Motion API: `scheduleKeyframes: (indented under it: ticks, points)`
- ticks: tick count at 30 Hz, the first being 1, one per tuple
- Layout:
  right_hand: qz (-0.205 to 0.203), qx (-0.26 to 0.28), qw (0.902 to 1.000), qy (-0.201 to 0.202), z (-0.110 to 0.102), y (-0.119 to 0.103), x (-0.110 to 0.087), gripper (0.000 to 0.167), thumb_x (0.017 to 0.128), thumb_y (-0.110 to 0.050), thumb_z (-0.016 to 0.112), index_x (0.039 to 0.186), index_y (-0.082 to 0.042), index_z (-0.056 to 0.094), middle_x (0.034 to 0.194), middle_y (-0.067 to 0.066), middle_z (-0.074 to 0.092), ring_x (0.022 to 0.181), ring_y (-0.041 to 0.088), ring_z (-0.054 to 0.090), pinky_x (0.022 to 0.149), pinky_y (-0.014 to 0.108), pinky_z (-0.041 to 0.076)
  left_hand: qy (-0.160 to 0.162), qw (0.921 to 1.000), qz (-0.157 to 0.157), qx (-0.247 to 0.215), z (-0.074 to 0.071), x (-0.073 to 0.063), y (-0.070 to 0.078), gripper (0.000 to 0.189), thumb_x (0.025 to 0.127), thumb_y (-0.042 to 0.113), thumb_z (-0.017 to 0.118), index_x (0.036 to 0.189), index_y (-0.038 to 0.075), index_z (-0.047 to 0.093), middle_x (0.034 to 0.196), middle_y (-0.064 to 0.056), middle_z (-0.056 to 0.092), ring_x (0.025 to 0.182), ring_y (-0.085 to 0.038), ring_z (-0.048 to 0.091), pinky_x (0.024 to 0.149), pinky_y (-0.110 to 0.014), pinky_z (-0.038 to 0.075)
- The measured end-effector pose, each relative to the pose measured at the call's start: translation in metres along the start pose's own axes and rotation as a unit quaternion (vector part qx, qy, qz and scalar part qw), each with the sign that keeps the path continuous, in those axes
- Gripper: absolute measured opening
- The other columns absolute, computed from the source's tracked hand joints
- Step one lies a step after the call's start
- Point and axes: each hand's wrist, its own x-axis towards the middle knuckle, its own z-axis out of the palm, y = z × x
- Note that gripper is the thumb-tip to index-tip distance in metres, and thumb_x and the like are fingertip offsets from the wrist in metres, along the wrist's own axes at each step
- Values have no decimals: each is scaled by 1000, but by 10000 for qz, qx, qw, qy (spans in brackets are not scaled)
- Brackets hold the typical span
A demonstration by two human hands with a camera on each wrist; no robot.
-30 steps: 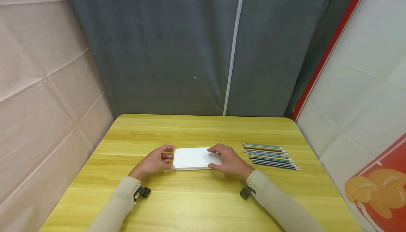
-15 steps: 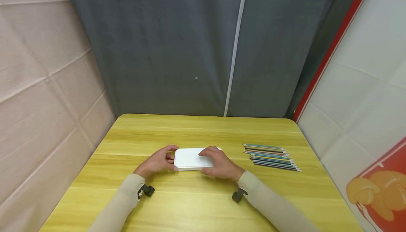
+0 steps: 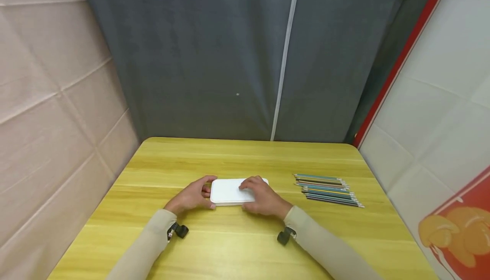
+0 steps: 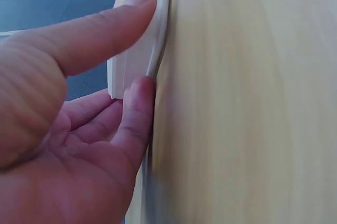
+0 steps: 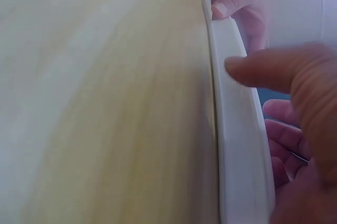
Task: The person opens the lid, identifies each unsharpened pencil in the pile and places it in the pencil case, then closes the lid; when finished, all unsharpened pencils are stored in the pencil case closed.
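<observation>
A flat white box (image 3: 226, 191) with rounded corners lies lengthwise on the table in the head view. My left hand (image 3: 192, 195) holds its left end. In the left wrist view, the thumb lies along the near side of the box (image 4: 138, 58), and the other fingers are at its end. My right hand (image 3: 263, 197) reaches over the right half. Its index finger bends onto the top while the thumb is at the near side, as the right wrist view of the box (image 5: 239, 129) also shows. The underside is hidden.
Several pencils (image 3: 329, 190) lie side by side to the right of the box. The wood-patterned table (image 3: 233, 246) ends at a dark grey curtain (image 3: 199, 67) at the back. Pale panels stand along the left and right.
My right hand has slid left along the box, from its right end toward its middle. The left hand has closed in on the left end. The pencils stay put.
</observation>
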Motion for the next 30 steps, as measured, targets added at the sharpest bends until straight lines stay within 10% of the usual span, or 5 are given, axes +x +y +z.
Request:
scheduleKeyframes:
  ticks: [30]
  points:
    - [-1405, -1681, 9755, 205, -1, -13, 13, 31, 87, -16, 79, 117, -11, 80, 123, 2, 79, 118, 16, 74, 104, 33, 56, -30, 9999, 129, 82, 0, 4, -1, 100, 75, 25, 98, 158, 7, 45, 105, -11, 64, 96, -21, 60, 82, -29, 51]
